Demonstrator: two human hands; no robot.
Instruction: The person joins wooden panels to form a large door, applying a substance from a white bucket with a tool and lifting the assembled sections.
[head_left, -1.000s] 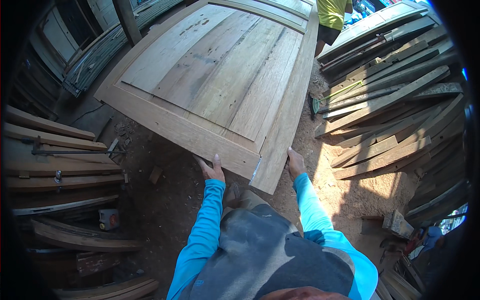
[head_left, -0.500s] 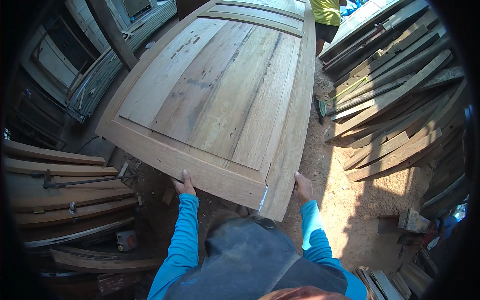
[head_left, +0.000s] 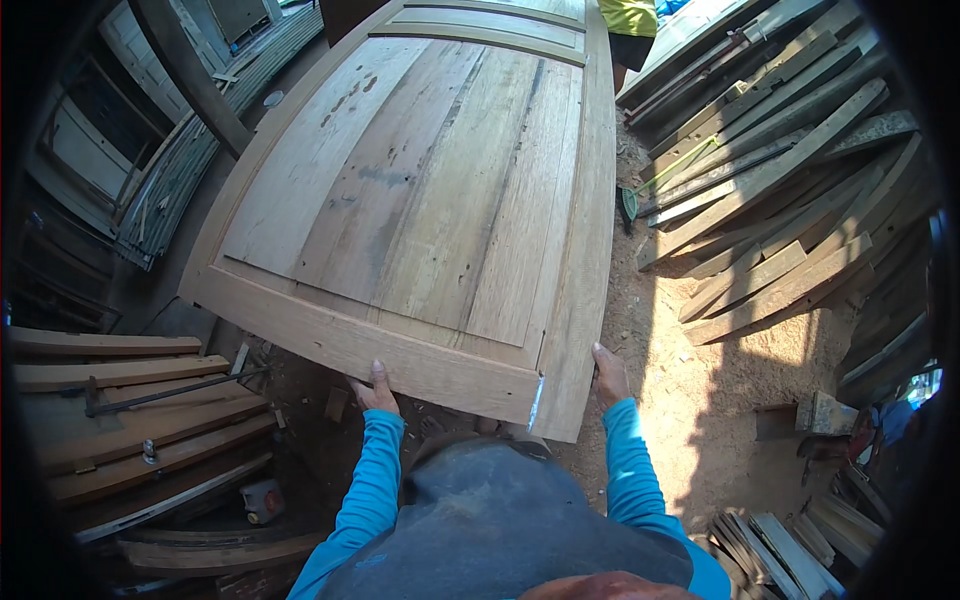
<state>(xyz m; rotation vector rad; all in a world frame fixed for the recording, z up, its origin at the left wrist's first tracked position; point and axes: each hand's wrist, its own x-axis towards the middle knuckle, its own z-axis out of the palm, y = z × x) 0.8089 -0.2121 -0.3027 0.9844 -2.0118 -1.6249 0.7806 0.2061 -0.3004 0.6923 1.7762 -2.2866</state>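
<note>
A large wooden panel door [head_left: 410, 190] lies flat in front of my body, its near end toward me. My left hand [head_left: 379, 390] grips the near edge, thumb on top and fingers hidden underneath. At the near right corner my right hand [head_left: 609, 376] is closed on the side edge, thumb on top. A pale strip shows at the joint between the bottom rail and the right stile. Dark stains mark the door's boards. Beyond the far right side stands another person [head_left: 629, 20] in a yellow shirt and dark shorts; that person's hands are out of view.
Stacked timber boards [head_left: 790, 190] lean along the right. A green net with a handle [head_left: 628, 204] lies beside them. More planks with a clamp bar [head_left: 180, 390] lie at left, near a post [head_left: 190, 75]. Sawdust covers the floor [head_left: 690, 400] at right.
My view has turned slightly, so the surroundings have shifted in the picture. The door's far end appears further left. Both hands keep their hold on its edges.
</note>
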